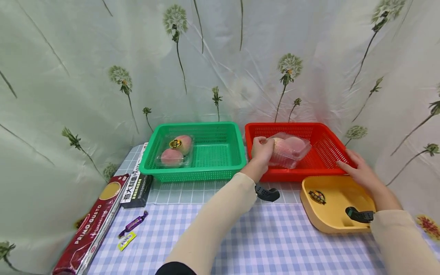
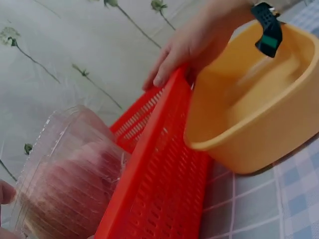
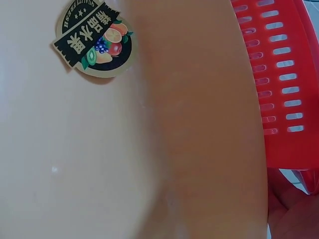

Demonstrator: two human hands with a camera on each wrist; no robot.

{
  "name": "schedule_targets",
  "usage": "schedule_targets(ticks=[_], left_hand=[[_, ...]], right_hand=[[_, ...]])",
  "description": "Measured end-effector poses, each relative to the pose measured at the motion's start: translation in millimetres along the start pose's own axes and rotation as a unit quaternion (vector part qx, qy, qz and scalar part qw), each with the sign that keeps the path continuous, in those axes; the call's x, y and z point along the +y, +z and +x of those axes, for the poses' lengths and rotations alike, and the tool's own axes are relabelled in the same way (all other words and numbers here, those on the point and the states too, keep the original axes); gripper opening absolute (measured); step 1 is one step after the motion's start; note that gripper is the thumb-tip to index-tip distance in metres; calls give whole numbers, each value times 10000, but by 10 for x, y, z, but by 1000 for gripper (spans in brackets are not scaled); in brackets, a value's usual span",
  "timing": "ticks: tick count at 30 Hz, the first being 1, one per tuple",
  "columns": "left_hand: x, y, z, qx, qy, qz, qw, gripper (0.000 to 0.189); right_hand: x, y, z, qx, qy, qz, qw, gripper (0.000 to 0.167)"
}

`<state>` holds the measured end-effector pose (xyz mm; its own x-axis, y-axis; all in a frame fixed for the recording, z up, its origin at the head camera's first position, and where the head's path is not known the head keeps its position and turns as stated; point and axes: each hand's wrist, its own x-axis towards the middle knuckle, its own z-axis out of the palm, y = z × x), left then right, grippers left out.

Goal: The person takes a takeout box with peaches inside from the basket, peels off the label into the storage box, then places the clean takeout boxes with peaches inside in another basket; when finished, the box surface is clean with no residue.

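Observation:
My left hand grips the left end of a clear plastic box with pink peaches inside. The box is tilted over the red basket, and in the left wrist view the peaches show through its ribbed wall. At the basket's front right corner, my right hand holds the rim, its fingers reaching over the edge. Just in front of that corner stands a yellow tub with a round black fruit sticker inside.
To the left, a green basket holds another clear box of peaches. Further left lie a red Primo Gusto pack, a black box, a purple-wrapped candy and a small yellow packet. A floral curtain hangs behind.

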<state>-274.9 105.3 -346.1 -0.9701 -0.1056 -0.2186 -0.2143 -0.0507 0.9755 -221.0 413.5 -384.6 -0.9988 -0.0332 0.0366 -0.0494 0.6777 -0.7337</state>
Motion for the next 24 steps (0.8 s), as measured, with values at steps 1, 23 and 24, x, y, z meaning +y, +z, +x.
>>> schedule_targets(ticks=[1,23,24], left_hand=[[-1,12,12,-20,-30,23,10000,28],[-61,87,235,-1072,-103,1559,9819,47],[-68,88,238,-1075,-64,1584,9815,44]], right_hand=[[5,-1,1,23,-10,-7,10000,78],[22,-16,8,57,-105,53,9999,78],[21,-6,9,68,-136,63,9999,78]])
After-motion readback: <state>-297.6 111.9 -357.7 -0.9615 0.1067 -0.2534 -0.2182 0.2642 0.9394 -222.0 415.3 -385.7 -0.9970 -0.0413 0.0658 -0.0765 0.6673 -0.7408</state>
